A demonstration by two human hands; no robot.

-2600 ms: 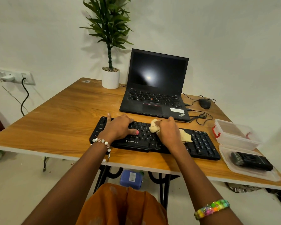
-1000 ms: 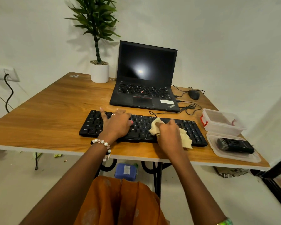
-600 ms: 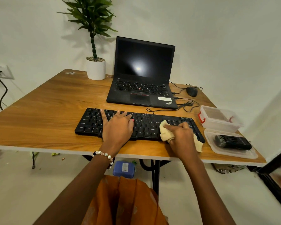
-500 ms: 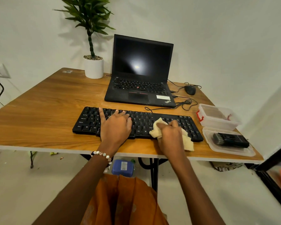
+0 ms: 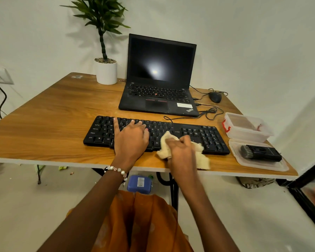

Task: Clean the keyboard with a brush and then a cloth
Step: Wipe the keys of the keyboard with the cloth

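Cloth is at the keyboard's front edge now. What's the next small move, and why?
Probably sweep the cloth rightward over the number pad: the right hand grips it mid-keyboard, the left hand lies flat on the keys, and the brush is set aside.

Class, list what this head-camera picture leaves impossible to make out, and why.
- Right hand: fingers motion-blurred on the cloth.
- Keyboard: middle keys covered by left hand and the cloth.
- Brush: markings too small.
- Wall socket: cut off by left edge.
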